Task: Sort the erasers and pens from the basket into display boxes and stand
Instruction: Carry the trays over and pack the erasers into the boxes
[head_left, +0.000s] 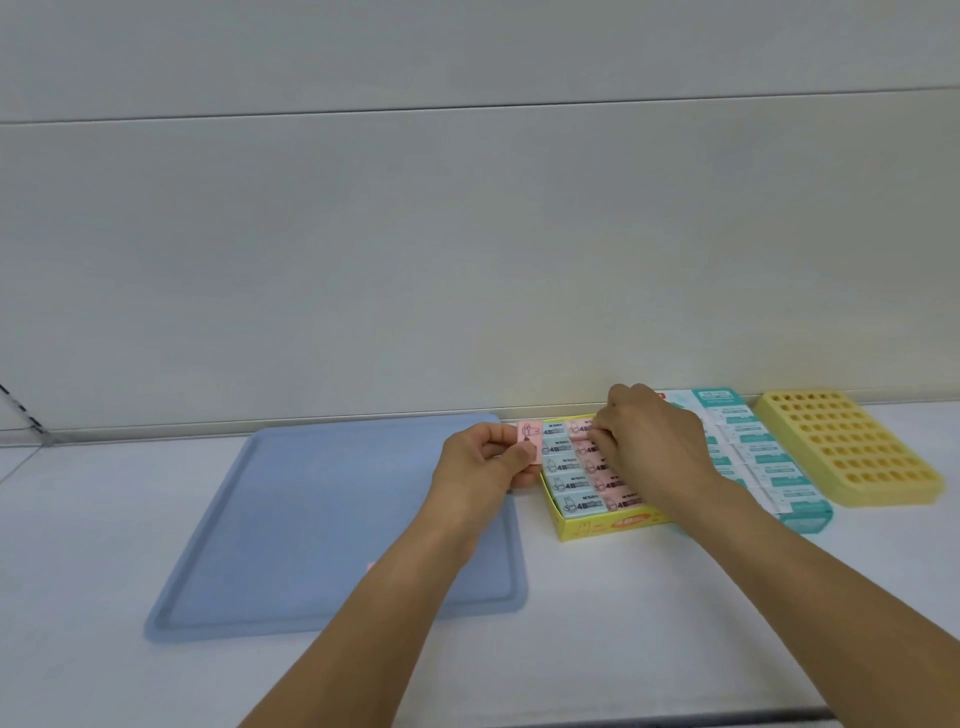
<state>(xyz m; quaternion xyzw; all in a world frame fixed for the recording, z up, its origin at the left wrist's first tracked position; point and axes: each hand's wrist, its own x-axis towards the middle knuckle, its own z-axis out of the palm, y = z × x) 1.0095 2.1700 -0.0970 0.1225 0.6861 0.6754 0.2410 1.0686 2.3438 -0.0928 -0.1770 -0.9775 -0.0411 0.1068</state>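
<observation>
Step in hand looks like filling the yellow cardboard display box (605, 525) w/ erasers. The left hand (480, 462) pinches a small pink rectangular eraser (531, 441) between thumb and fingers, upright, just beside the box's left wall and over the right edge of the flat blue plastic tray (311, 519) (presumably the "basket"; no loose item plainly shows on it). The right hand (649, 441) is down over the box's far rows, fingers curled onto the packed pink and pale-green erasers (571, 486) – pressing or gripping one, can't tell, as the fingertips are hidden. Right of it sit a teal display box of white-wrapped erasers (769, 467) and a yellow plastic pen stand full of round holes (852, 447), holes apparently empty. Next move – probably seat the pink eraser in a pink-column gap; needs it turned flat, label up, and the right hand holding neighbours aside.
</observation>
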